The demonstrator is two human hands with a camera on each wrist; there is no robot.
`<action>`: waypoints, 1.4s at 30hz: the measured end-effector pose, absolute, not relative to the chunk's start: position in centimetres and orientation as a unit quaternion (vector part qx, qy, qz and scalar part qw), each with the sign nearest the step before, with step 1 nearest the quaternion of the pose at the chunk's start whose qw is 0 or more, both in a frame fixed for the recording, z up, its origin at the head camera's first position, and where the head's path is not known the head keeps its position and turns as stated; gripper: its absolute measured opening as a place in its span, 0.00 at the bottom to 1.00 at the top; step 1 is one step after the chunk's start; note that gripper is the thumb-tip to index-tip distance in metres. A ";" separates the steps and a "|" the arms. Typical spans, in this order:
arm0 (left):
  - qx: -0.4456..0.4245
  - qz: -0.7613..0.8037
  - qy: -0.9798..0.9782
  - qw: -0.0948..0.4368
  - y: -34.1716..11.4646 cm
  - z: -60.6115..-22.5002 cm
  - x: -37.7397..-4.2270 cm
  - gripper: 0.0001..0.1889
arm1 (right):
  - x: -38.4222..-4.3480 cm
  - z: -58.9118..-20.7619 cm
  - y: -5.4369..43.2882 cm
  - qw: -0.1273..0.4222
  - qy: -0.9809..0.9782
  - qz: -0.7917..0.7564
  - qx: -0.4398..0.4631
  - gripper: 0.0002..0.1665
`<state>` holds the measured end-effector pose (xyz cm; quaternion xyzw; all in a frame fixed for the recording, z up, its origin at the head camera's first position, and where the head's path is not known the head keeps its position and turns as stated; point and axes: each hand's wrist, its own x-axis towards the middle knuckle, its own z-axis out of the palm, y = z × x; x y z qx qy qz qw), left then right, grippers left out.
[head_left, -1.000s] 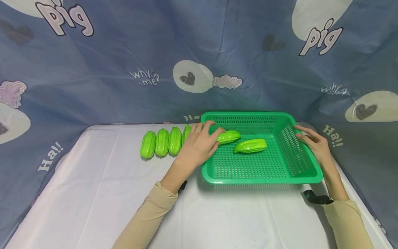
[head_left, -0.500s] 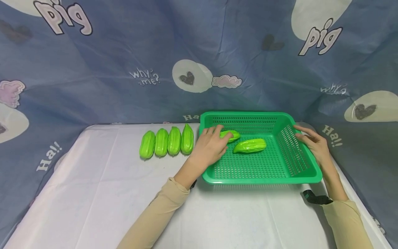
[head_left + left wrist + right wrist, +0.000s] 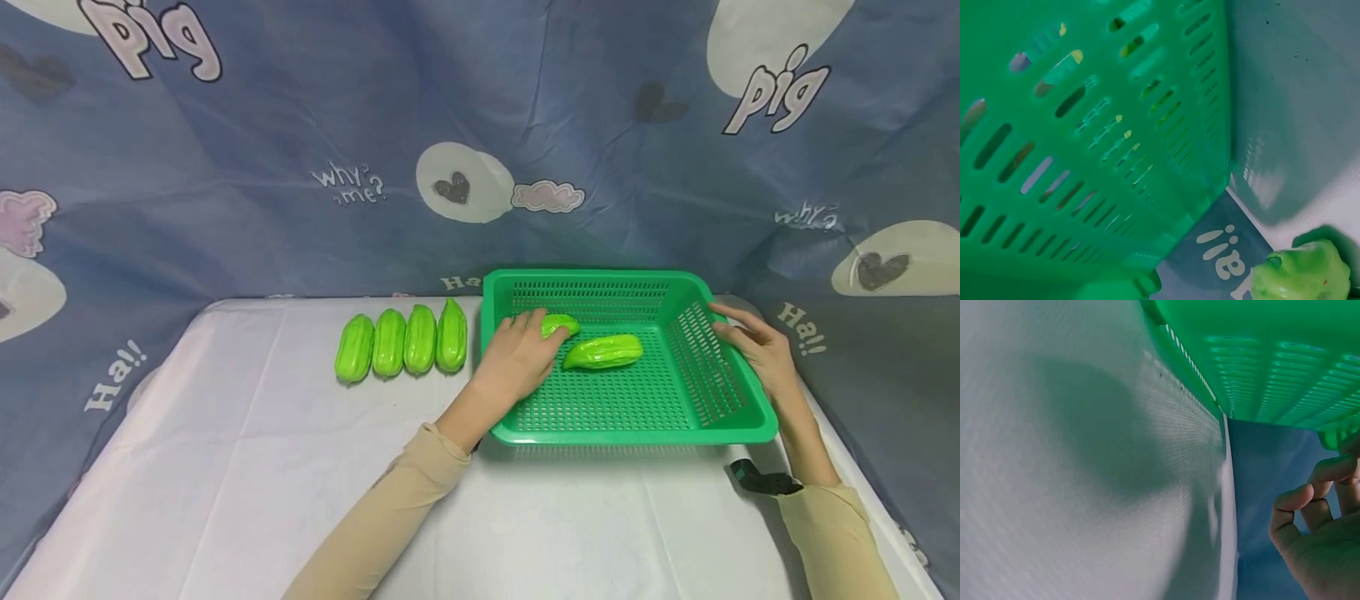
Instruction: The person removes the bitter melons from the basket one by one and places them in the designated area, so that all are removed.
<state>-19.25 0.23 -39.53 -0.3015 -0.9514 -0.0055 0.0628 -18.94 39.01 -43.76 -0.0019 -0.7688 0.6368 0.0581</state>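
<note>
While the blue cloth [image 3: 300, 108] reads "pig" (twice), "why me?" and "Ha!!" behind the white table [image 3: 300, 467], a green basket [image 3: 622, 437] holds two gourds [image 3: 603, 352] — one near its middle, the other farther left under the left hand [image 3: 517, 354]; whether those fingers grip it, I cannot tell; the right hand [image 3: 765, 354] holds the basket's right rim; four more gourds [image 3: 418, 340] stand in a row outside — left of the basket.

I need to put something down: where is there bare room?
Free: table left of the four vegetables; table between the sleeves; basket floor, front right. Crowded: the basket's left and middle, with the left hand and two more vegetables.
</note>
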 end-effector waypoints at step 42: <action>-0.281 0.060 -0.958 -0.017 1.2 -39.5 -19.8 0.35 | -18.6 -43.2 38.6 0.058 -0.764 0.643 -0.012 0.23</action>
